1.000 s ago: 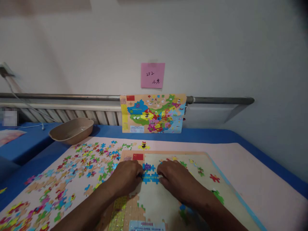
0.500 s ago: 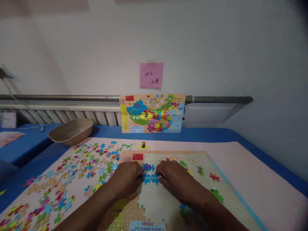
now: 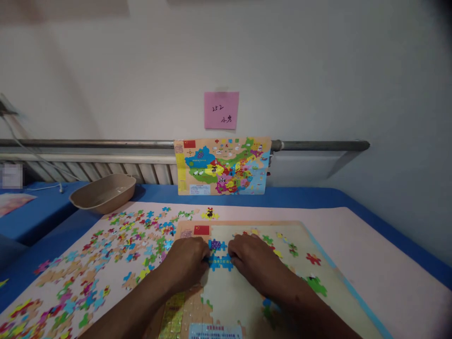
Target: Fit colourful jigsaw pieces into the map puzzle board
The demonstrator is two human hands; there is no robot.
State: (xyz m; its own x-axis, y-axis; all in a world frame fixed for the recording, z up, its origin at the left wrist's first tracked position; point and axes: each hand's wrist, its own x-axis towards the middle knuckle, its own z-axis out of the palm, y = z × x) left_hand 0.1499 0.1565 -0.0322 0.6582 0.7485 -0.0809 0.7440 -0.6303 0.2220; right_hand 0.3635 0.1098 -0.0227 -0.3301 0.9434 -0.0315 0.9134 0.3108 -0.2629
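Observation:
A short strip of joined blue puzzle pieces point(image 3: 221, 262) with lettering lies on the pale puzzle board point(image 3: 235, 296). My left hand point(image 3: 189, 261) is closed at the strip's left end, fingers curled down against it. At the other end my right hand point(image 3: 252, 259) is closed too, its fingertips pinching the strip's edge. Just beyond the strip, between the hands, sits a blue piece group with a purple grape cluster point(image 3: 216, 245). A red flag section point(image 3: 201, 230) fills the board's upper left. Assembled tan pieces point(image 3: 196, 313) run along the left side near me.
Many loose puzzle pieces point(image 3: 127, 235) spread left of the board. A few lie on its right, including a red piece point(image 3: 313, 259) and green piece point(image 3: 317, 285). A beige basin point(image 3: 106, 193) stands back left. A map picture point(image 3: 224, 165) hangs from a metal pipe point(image 3: 325, 146).
My hands stay at the two ends of the blue strip, with hardly any movement. The whole view has shifted very slightly.

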